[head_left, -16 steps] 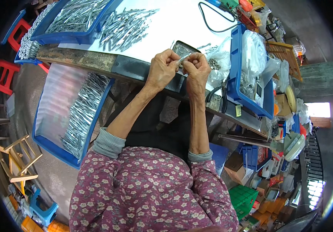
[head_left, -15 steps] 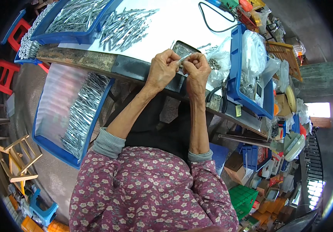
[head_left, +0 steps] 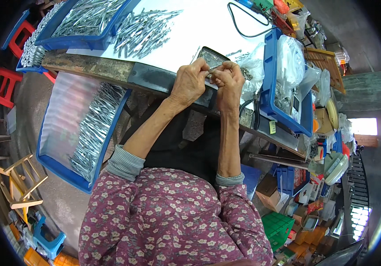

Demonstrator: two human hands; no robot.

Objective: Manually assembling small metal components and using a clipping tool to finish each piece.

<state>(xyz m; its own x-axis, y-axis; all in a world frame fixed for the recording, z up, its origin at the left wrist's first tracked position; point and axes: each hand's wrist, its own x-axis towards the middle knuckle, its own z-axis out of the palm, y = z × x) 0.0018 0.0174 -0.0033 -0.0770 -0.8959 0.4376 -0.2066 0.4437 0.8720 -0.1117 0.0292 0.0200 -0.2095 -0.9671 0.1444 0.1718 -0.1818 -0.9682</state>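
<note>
Centrally, both hands [head_left: 210,80] pinch small metal pin [head_left: 213,69] over worktop [head_left: 199,26]; blue bin [head_left: 73,133] of metal rods at 8 o'clock, small dark tray [head_left: 210,56] just beyond.

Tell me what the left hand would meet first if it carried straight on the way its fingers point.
The left hand points up and right. It would first meet the small metal piece pinched between both hands, and almost at once the right hand. The small dark tray lies just beyond; depth is unclear.

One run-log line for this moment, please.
left hand: pinching small metal part | right hand: same part | location: workbench edge | small tray behind
</note>
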